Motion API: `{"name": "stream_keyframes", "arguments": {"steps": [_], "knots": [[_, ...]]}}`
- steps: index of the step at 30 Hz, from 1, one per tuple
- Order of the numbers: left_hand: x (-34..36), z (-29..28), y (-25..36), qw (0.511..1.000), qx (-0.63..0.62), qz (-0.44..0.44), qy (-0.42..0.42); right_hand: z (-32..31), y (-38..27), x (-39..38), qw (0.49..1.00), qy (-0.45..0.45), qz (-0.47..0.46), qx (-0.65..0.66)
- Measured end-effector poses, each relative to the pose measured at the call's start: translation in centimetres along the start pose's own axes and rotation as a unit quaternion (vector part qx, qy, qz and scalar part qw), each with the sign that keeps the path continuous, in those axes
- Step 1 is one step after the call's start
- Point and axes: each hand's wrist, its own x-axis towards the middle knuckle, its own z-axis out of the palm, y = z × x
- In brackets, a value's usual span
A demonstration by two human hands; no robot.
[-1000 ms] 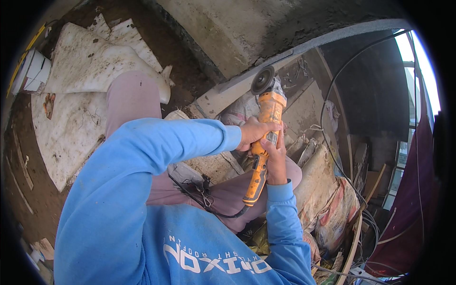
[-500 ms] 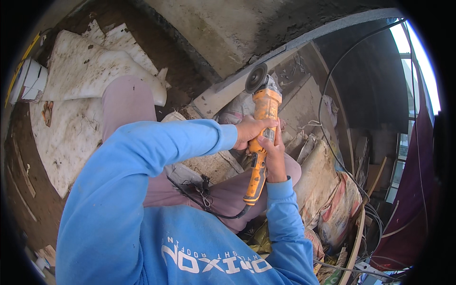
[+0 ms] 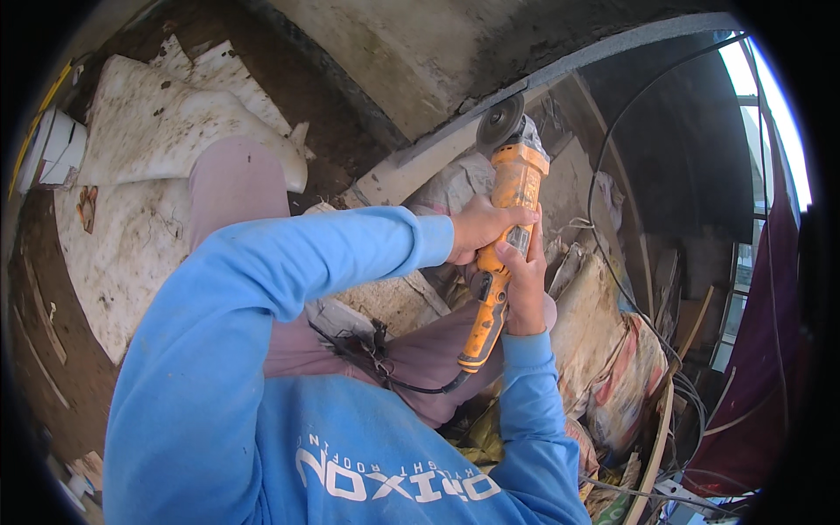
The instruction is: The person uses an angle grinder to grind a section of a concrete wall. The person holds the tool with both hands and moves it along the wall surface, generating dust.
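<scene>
Scuffed orange-and-black angle grinder (image 3: 518,185), dark round disc (image 3: 500,121), black cord (image 3: 426,388)

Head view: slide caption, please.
Left hand and right hand grip an orange angle grinder, dark disc at far end.

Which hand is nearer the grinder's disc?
The left hand: it grips the orange grinder farther up, toward the disc; the right hand wraps lower, nearer the cord.

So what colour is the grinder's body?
The grinder is orange with black patches, best seen in the head view.
</scene>
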Motion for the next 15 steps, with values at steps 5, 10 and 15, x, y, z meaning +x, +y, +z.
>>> {"name": "stream_keyframes", "arguments": {"steps": [5, 10, 15], "knots": [[-0.2, 0.2, 1.6, 1.0, -0.001, 0.01, -0.027, 0.5, -1.5, 0.4, 1.0, -0.002, -0.005, -0.019], [0.1, 0.7, 2.2, 0.999, -0.011, 0.04, -0.034, 0.1, -1.4, 1.1, 1.0, -0.005, -0.019, -0.008], [0.2, 0.6, 2.1, 0.998, -0.033, 0.032, -0.032, 0.4, -1.9, 0.8, 1.0, -0.005, 0.001, -0.001]]}}
